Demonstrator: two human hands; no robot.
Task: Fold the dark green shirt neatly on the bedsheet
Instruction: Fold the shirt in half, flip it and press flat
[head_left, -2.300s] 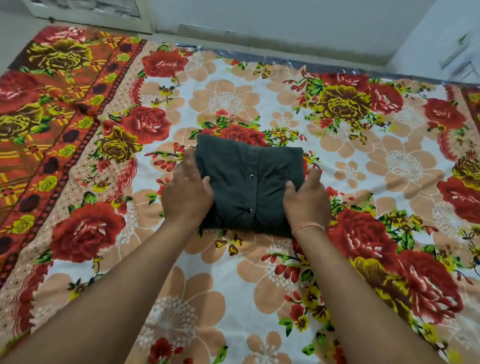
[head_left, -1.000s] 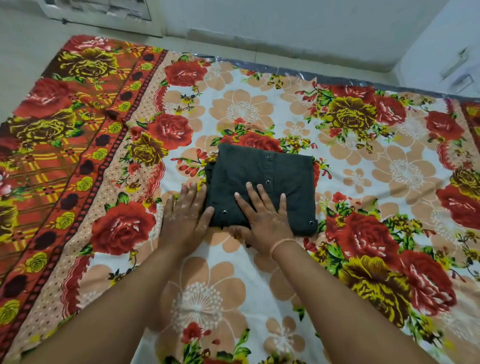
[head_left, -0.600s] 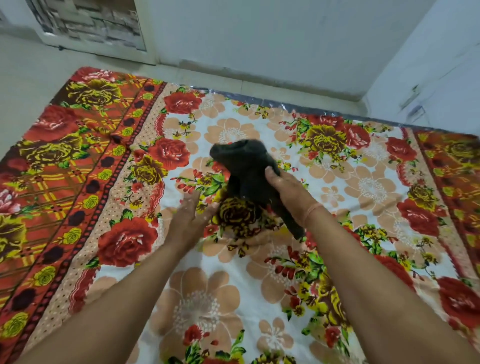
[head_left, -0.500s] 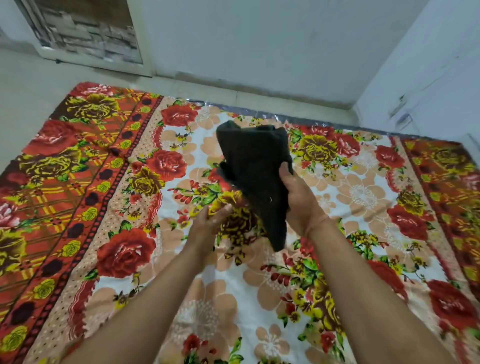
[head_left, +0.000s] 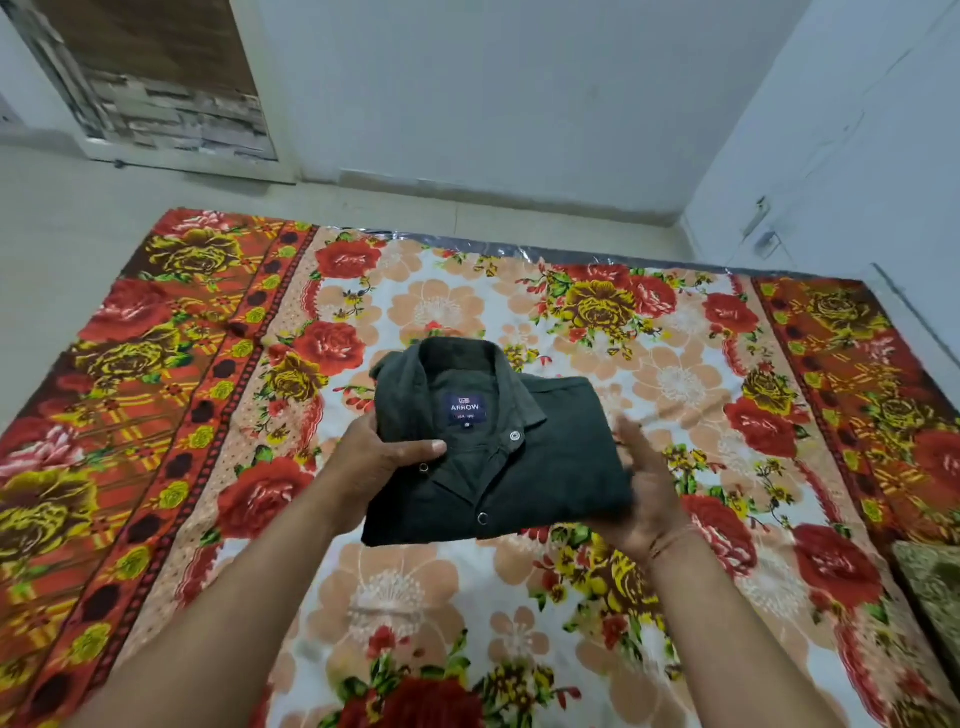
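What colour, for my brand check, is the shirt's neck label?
The neck label is navy with white lettering; head view.
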